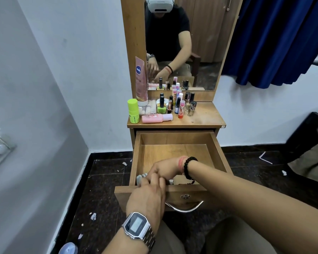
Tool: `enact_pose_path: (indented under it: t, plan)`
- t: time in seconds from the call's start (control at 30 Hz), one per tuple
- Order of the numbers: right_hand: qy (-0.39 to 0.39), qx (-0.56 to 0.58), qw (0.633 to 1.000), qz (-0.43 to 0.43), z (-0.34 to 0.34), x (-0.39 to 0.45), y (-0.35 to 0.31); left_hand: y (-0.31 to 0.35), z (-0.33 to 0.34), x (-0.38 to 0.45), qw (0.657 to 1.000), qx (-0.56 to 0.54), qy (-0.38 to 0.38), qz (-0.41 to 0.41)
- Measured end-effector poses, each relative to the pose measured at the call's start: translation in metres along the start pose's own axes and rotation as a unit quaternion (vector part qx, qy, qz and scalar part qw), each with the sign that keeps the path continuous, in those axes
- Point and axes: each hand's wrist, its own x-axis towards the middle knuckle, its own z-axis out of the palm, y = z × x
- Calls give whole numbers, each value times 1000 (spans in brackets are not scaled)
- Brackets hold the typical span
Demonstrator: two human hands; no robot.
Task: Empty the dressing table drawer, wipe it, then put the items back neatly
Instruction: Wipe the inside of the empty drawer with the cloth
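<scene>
Drawer point(176, 154): light wood, pulled fully out at the centre of the frame, below the tabletop; its floor is mostly bare, with a curved metal handle point(184, 208) and a round lock on its front panel.
Left in drawer: a small pale item point(141, 177) in the near left corner, partly hidden by the hands; what it is cannot be told.
Left hand point(149, 197): over the drawer's front edge, fingers curled down inside; whether it grips anything I cannot tell. It wears a metal watch point(137, 226).
Right hand point(163, 168): inside the drawer, fingers bent against the left hand's; grip unclear. Black bead bracelet at the wrist.
Tabletop point(204, 116): above the drawer, left half crowded with nail polish bottles point(182, 105), a green stick point(133, 110), a lying pink bottle point(157, 118) and a tall pink tube point(141, 81) leaning on the mirror frame.
Mirror point(200, 43): top centre.
Floor point(103, 189): dark, with scattered white scraps.
</scene>
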Motion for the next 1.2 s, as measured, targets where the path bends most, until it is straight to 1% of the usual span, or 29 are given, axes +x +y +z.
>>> enact_pose_path:
  t: [0.03, 0.07, 0.1, 0.13, 0.17, 0.2, 0.23, 0.3, 0.37, 0.43, 0.5, 0.53, 0.6, 0.63, 0.67, 0.7, 0.77, 0.87, 0.93, 1.0, 1.1, 1.2]
  plan:
    - [13, -26, 1000, 9, 0, 1, 7, 0, 0, 0, 1000, 3, 3, -2]
    - [9, 25, 999, 27, 1, -1, 7, 1, 0, -1, 1000, 6, 4, -3]
    - [-21, 50, 998, 17, 1, 0, 6, 1, 0, -1, 1000, 8, 4, -3]
    - [-26, 106, 994, -1, -9, -12, -7, 2, 0, -1, 1000, 8, 4, -2]
    - [-42, 110, 993, -13, -22, -32, -27, 1, 0, -2, 1000, 8, 5, -1]
    - [-43, 133, 990, -34, -28, -44, -33, 1, 1, -1, 1000, 7, 7, 2]
    - [-54, 160, 984, -55, -34, -55, -34, 0, 2, -1, 1000, 5, 10, 6]
    - [-61, 227, 970, -68, -37, -65, -24, -1, 3, -1, 1000, 1, 13, 12]
    - [-41, 314, 947, -61, -33, -78, -10, -2, 4, -2, 1000, 11, 18, 18]
    - [29, 430, 901, -53, -32, -97, 4, 0, 4, -3, 999, 19, 20, 22]
    - [126, 579, 804, -41, -32, -115, 22, -1, 4, -4, 999, 18, 28, 18]
    - [154, 654, 740, -33, -31, -122, 33, -1, 5, -4, 999, 18, 31, 20]
    - [160, 748, 644, -10, -29, -139, 49, -1, 7, -4, 999, 14, 36, 28]
    - [157, 772, 616, 6, -26, -146, 54, -2, 8, -4, 999, 2, 38, 27]
    - [159, 785, 598, 16, -24, -150, 59, -4, 9, -4, 999, -11, 40, 25]
    - [175, 788, 589, 22, -21, -155, 62, -4, 9, -4, 999, -21, 43, 25]
    - [230, 792, 565, 17, -20, -164, 69, -5, 8, -4, 998, -33, 49, 30]
    - [286, 814, 505, 8, -28, -177, 84, -4, 7, -5, 996, -44, 63, 44]
    - [300, 819, 489, 10, -36, -183, 95, -6, 7, -4, 995, -43, 70, 48]
    - [322, 812, 487, 12, -44, -187, 104, -6, 7, -2, 996, -39, 68, 51]
    - [361, 793, 491, 27, -60, -187, 115, -6, 7, 2, 997, -20, 57, 48]
    - [384, 776, 496, 67, -77, -176, 129, -7, 1, 5, 998, -24, 45, 32]
